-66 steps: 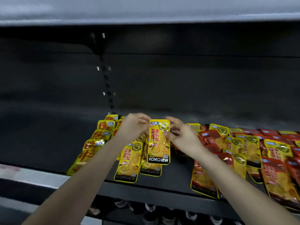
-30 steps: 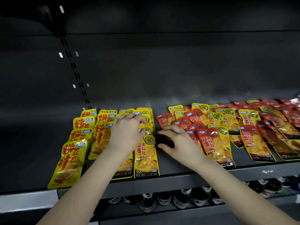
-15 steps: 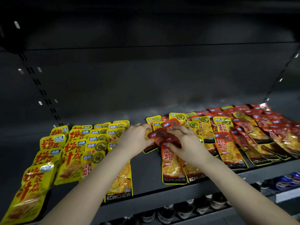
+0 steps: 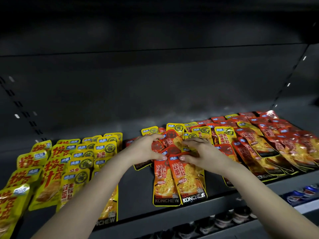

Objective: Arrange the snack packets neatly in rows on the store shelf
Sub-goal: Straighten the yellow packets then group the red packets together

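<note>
Yellow snack packets lie in overlapping rows on the left of the dark shelf. A loose heap of red and yellow packets covers the right side. In the middle, two red packets lie side by side, pointing to the front edge. Behind them sits a small bunch of red packets. My left hand and my right hand curl round this bunch from either side, thumbs on the tops of the two front packets.
The shelf's front lip runs just below the packets. Bottles and cans stand on the lower shelf beneath. The dark back panel rises behind, with slotted uprights at both sides.
Both hands left the yellow rows and moved right to the red packets. Two red packets now lie in the middle, and the hands gather more behind them.
</note>
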A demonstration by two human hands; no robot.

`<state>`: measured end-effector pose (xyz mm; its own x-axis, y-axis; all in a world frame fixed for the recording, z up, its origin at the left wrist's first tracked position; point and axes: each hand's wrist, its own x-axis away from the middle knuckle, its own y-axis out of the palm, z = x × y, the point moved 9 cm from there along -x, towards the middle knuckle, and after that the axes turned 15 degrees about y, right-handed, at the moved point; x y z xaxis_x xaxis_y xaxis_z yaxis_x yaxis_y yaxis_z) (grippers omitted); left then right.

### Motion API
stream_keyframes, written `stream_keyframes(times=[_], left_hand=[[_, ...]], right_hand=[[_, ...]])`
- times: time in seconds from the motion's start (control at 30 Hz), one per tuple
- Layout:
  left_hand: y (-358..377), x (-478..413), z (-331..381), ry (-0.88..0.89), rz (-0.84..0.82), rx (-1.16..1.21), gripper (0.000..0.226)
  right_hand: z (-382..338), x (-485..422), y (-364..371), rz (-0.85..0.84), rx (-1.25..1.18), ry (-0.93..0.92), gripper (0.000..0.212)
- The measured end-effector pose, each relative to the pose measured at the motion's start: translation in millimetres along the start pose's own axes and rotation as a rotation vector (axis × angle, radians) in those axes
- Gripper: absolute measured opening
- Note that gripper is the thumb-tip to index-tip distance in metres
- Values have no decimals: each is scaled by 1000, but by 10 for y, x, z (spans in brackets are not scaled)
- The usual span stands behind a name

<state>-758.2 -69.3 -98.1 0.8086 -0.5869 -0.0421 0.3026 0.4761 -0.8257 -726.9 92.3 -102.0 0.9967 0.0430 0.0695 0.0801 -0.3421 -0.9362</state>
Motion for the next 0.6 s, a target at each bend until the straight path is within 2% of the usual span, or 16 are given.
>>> stream_keyframes(times=[0.1,0.23,0.47,0.6], left_hand=[[4,-38,64,42,4,-16,72],[15,-49,154,96,14,-41,62],[94,-111,132,139,79,193,48],[149,-167,199,189,94,251,47]], right_hand=[[27,26,2,-63,-43,-49,63],[73,52,-11,-82,-136,-82,50],[112,47,10,-88,-226,-89,39],[117,73,-4,-87,-264,-80,37]])
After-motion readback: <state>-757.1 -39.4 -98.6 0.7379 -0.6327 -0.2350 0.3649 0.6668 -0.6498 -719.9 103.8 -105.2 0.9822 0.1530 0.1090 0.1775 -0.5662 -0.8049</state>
